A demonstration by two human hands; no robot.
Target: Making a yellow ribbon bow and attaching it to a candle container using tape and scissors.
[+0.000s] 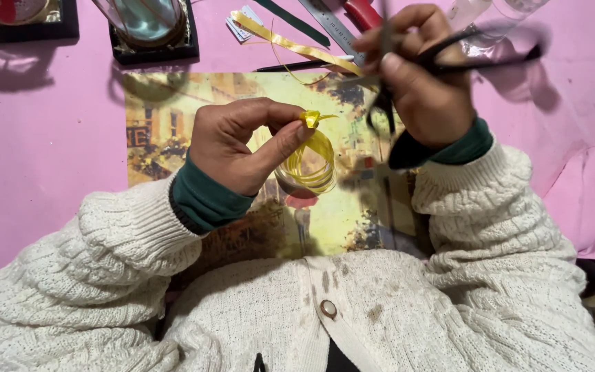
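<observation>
Covering the whole worktop, a pink sheet (49, 138) serves as ground for all items.

Painted street-scene print (166, 131): lies flat on the pink sheet, taken below as landmark.

Left hand (239, 145): raised over the middle of the print, wrist bent inward, palm toward the wearer, cream knit sleeve with green cuff. Thumb and forefinger closed tight in a pinch on the gathered top of the yellow ribbon loops (309, 162); other fingers curled under.

Right hand (418, 76): raised over the print's upper right corner, back of hand to the camera, fingers folded around the handles of black scissors (449, 58), which are motion-blurred; whether the blades are apart cannot be told.

Two dark square bases (153, 48): beyond the print's upper edge, each carrying a glass dome.

Yellow ribbon loops: several coils hanging below the left pinch, over the print's centre, just left of the right wrist.

Loose yellow ribbon strip (290, 45): beyond the print's upper edge, running diagonally toward the right hand.

Metal ruler (325, 24): beyond the upper edge, beside the strip.
</observation>
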